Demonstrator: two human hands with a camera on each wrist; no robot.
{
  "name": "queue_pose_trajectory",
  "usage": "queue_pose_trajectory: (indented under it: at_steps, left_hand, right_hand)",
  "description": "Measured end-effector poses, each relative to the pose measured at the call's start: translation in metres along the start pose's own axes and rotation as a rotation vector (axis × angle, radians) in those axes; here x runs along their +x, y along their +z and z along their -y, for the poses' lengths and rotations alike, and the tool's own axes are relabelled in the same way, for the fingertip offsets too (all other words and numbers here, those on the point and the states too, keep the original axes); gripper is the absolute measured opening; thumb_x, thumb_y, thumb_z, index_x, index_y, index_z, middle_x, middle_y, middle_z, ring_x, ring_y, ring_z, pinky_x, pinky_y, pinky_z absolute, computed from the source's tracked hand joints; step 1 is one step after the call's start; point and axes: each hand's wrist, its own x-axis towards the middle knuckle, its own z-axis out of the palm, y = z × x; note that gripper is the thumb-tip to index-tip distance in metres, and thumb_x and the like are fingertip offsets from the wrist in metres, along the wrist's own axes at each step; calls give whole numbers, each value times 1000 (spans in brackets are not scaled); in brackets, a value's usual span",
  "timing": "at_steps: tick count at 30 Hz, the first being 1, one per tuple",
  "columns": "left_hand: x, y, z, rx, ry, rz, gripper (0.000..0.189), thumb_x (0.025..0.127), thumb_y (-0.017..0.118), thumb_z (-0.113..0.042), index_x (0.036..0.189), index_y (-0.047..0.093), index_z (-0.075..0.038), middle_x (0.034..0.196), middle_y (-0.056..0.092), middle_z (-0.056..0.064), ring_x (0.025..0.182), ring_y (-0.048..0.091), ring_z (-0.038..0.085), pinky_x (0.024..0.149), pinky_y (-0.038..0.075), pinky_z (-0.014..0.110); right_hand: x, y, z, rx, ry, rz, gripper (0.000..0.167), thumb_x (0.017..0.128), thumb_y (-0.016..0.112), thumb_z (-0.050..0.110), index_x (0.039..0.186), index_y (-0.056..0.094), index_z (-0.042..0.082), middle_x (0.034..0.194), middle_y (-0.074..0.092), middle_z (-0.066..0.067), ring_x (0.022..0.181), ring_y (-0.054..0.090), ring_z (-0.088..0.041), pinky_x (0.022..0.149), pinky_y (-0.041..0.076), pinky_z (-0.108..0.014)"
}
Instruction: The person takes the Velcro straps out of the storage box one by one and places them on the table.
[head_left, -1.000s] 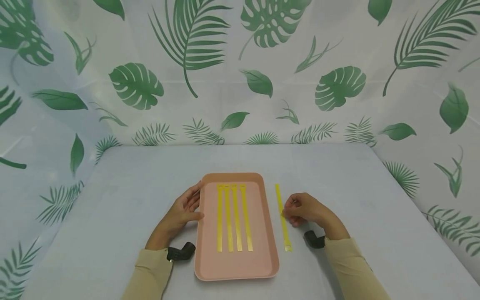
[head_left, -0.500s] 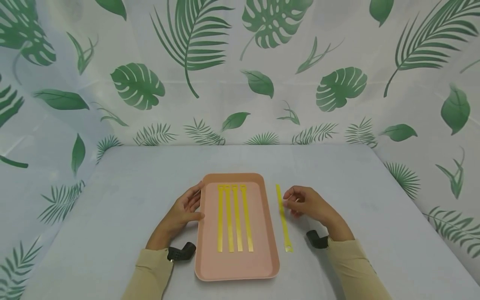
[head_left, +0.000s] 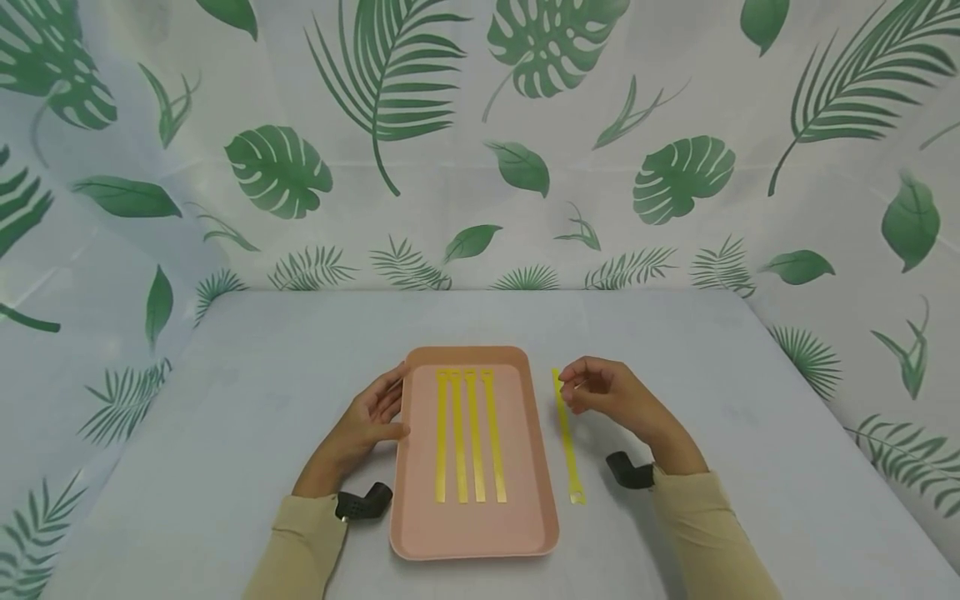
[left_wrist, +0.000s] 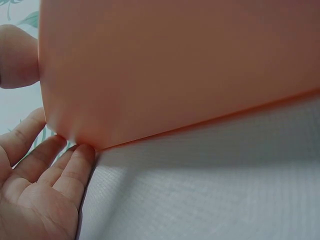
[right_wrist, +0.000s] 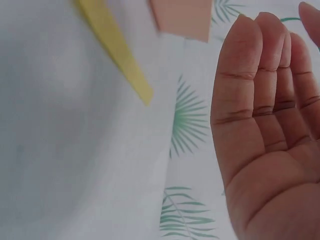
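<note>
In the head view, several flat yellow cable straps with slotted, wider heads lie side by side in the pink tray, heads toward the far end. My left hand touches the tray's left outer side with its fingertips and thumb; the left wrist view shows these fingers against the wall. One more yellow strap lies on the table right of the tray, its slotted head toward me. My right hand hovers by its far end with loosely bent fingers. The right wrist view shows that hand apart from the strap.
The tray stands on a table with a white cover. Leaf-printed white cloth hangs behind and at both sides. A black wrist camera sits on the left wrist and another black camera on the right.
My right hand has let the loose strap be and moved away from me along it, toward its far end. The left hand and tray stay in place.
</note>
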Motion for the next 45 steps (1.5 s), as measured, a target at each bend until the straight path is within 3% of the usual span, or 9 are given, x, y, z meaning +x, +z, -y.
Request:
queue_pose_trajectory:
  at_steps: [9,12,19,27,45]
  left_hand:
    - [-1,-4,2,-8,-2,-5,109,85,81,6,165,9,17,173,8,39,153,39,12,121,40,19]
    - [-1,-4,2,-12,-3,-2,109,85,82,5,165,9,17,172,9,40,153,39,14,121,40,20]
    - [0,-4,1,-12,-13,3,110,86,83,3,166,9,16,173,9,38,162,23,37,122,40,21]
    - [1,-3,0,-8,-11,0,108,85,79,8,166,9,16,174,9,38,162,12,49,123,39,22]
    - [2,-2,-2,-25,-26,-7,108,84,78,9,167,10,14,175,9,36,163,9,50,121,40,21]
  right_hand:
    - [10,7,6,9,-50,14,34,98,71,-1,124,61,-20,115,67,-34,97,70,-15,85,63,-26]
    - [15,10,9,9,-51,16,33,98,70,-1,124,61,-20,115,68,-31,97,70,-15,86,63,-25]
    - [25,19,17,29,-80,29,29,97,71,-2,121,64,-17,110,73,-11,96,68,-15,85,62,-24]
    - [35,27,20,64,-85,57,32,98,69,-5,124,61,-21,114,72,-19,99,68,-14,86,63,-25]
    - [56,40,32,69,-79,127,35,98,70,-5,127,59,-22,115,71,-19,101,70,-15,91,63,-25]
